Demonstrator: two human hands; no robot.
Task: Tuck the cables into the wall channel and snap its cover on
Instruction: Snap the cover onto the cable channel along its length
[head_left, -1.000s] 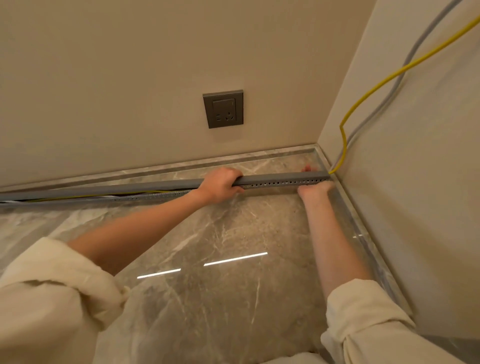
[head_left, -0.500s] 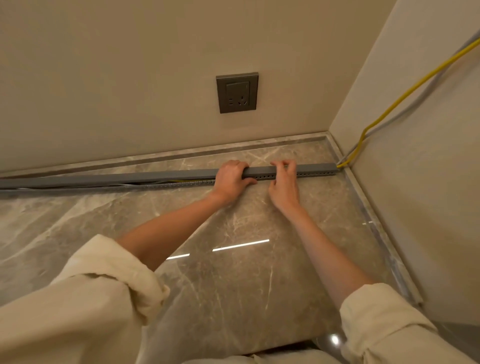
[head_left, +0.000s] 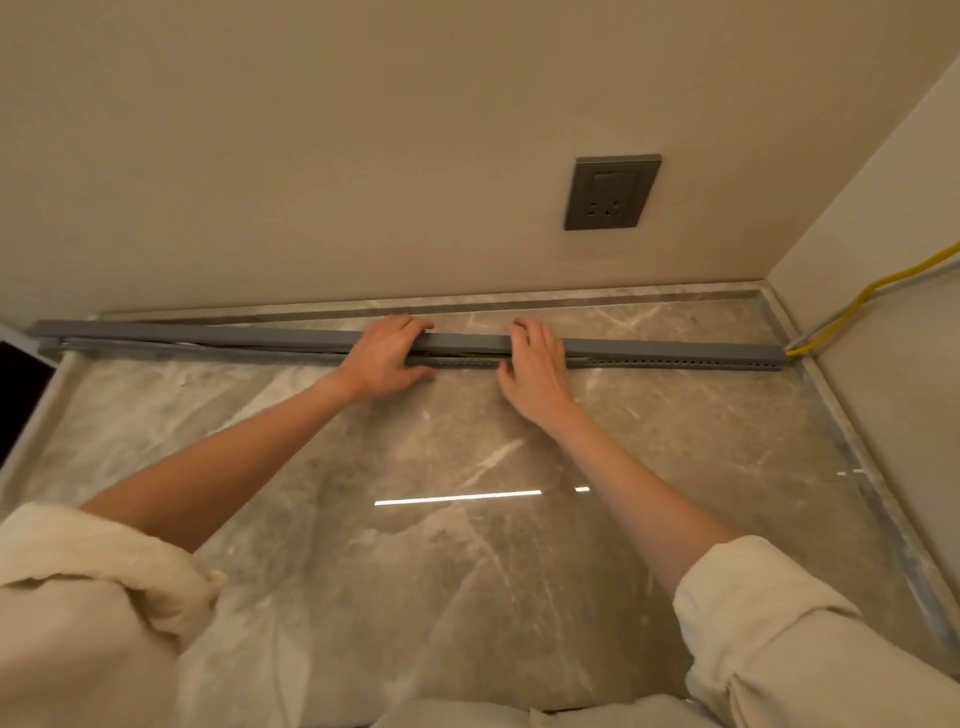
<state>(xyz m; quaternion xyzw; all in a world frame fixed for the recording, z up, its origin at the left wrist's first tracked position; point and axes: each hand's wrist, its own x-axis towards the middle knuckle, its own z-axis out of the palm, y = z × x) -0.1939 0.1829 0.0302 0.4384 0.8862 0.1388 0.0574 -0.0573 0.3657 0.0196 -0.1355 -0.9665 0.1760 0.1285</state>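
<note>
A long grey channel cover (head_left: 670, 349) lies across the marble floor near the wall, over the perforated grey channel (head_left: 675, 362). To the right of my hands the cover sits down on the channel. To the left it stands slightly raised, with cables (head_left: 208, 344) showing in the gap. My left hand (head_left: 387, 358) wraps over the cover, thumb in front. A short way to its right, my right hand (head_left: 535, 364) presses on the cover with fingers over its top. A yellow cable (head_left: 852, 306) and a grey one leave the channel's right end up the side wall.
A dark grey wall socket (head_left: 612, 192) sits on the back wall above the channel. The side wall (head_left: 893, 374) closes the corner at the right. A dark opening (head_left: 21, 395) lies at the far left. The marble floor (head_left: 467, 545) is glossy with light reflections.
Both hands have slid left along the cover, away from the corner. The right hand, at the corner end a second ago, now sits mid-length. The view has shifted left, showing the channel's left end.
</note>
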